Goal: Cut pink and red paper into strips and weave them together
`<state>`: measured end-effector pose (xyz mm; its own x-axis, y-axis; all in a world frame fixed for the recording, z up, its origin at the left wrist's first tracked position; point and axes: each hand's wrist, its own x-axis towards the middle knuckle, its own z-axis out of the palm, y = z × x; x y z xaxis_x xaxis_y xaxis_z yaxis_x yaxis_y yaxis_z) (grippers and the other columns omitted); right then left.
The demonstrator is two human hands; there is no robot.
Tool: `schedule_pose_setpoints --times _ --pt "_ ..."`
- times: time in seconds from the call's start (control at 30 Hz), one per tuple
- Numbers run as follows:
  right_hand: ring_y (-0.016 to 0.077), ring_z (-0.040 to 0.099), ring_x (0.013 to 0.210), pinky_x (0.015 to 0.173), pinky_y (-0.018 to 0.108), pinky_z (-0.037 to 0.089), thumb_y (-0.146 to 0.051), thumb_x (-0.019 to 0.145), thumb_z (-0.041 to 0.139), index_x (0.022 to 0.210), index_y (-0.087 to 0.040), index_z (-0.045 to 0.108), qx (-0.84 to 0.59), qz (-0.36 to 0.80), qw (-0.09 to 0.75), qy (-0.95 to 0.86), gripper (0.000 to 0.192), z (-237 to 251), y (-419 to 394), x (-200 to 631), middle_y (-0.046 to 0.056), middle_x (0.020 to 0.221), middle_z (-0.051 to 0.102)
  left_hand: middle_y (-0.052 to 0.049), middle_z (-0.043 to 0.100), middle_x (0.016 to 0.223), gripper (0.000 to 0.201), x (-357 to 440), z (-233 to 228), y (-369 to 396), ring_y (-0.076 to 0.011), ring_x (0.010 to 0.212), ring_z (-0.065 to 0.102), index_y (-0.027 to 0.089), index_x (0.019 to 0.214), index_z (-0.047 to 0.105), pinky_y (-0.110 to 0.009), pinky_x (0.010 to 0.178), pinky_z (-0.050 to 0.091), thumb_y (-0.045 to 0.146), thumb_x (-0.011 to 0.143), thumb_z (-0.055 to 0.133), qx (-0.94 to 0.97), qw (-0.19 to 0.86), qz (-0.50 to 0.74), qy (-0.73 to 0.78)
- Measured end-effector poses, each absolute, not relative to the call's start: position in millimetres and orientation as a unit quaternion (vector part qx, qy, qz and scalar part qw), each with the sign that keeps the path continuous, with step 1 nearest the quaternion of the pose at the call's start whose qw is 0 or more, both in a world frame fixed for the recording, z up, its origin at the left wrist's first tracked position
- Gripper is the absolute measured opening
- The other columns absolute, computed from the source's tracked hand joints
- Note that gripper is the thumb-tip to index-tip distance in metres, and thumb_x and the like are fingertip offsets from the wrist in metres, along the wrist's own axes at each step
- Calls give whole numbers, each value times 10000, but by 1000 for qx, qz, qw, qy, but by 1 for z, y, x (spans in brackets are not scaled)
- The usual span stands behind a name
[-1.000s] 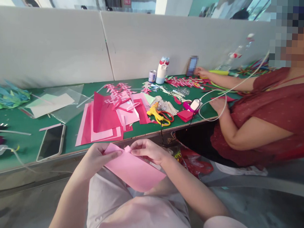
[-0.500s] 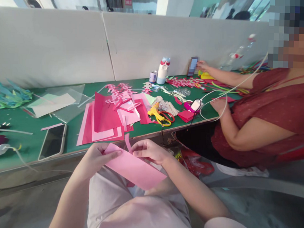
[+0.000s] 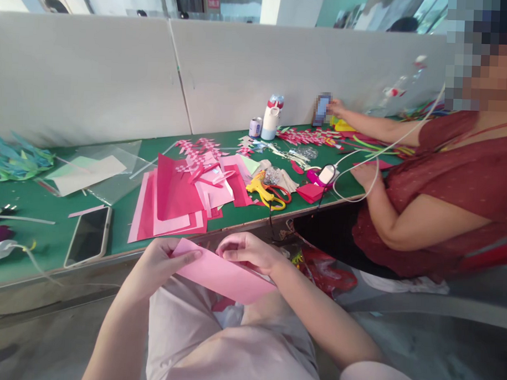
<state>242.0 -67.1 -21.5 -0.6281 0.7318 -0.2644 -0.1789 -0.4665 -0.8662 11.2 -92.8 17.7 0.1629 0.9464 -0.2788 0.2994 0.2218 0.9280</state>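
Note:
Over my lap, a rectangular sheet of pink paper (image 3: 229, 278) is held at a slant. My left hand (image 3: 170, 256) is closed on its upper left corner, thumb flat on the face and fingers hidden behind. At the top edge my right hand (image 3: 247, 251) is closed, its bent fingertips pinching at the paper; what lies between them is partly hidden. Just ahead on the table, a stack of red and pink paper sheets (image 3: 178, 193) lies with narrow strips on top. Yellow-handled scissors (image 3: 261, 193) rest right of the stack.
A phone (image 3: 88, 237) and a plastic sleeve (image 3: 116, 179) lie on the left of the green table (image 3: 36, 207). A can (image 3: 255, 127) and a white bottle (image 3: 271, 119) stand at the back. On the right, a co-worker's hand (image 3: 336, 108) touches a propped phone. White cables (image 3: 358, 155) hang nearby.
The pink strip that stood up beside my right fingertips is no longer visible. The sheet's lower edge has tilted up slightly. My hands have stayed nearly in place.

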Motion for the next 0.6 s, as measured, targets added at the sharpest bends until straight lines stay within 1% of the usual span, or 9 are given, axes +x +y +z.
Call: schedule_pose_setpoints --times 0.1,0.2,0.3,0.4,0.5,0.6 --pt "87 561 670 645 220 413 -358 553 857 833 -140 702 -340 799 267 -417 387 -21 -66 243 -1 766 648 -42 655 628 289 11 20 -92 -167 576 591 140 736 732 -234 482 427 412 642 757 546 529 304 573" --pt "77 540 636 611 210 394 -355 538 863 794 -139 690 -349 797 270 -413 378 -22 -66 243 -15 729 632 -40 657 625 278 11 22 -92 -172 587 599 145 723 735 -238 497 438 405 630 766 551 530 307 567" --pt "64 518 616 594 200 372 -363 556 856 795 -142 679 -340 792 276 -425 370 -22 -66 242 -23 728 622 -42 668 639 282 11 23 -91 -175 600 605 150 719 739 -240 507 445 417 632 764 551 532 307 565" --pt "69 525 637 610 198 380 -372 576 847 777 -144 662 -315 796 290 -428 356 -22 -68 241 -28 715 609 -43 677 654 307 10 22 -91 -176 604 607 150 726 739 -241 514 448 444 639 757 551 531 303 568" --pt "83 544 682 645 203 405 -379 563 852 744 -138 649 -312 793 307 -424 364 -20 -68 240 -17 739 620 -46 686 682 333 8 21 -92 -182 629 614 147 761 741 -247 538 458 457 640 758 547 534 299 571" --pt "84 548 674 632 204 408 -397 558 851 795 -137 666 -326 798 286 -419 398 -19 -68 241 -8 765 634 -52 693 709 336 6 19 -92 -182 650 616 143 778 736 -251 569 462 451 647 759 538 538 299 576"
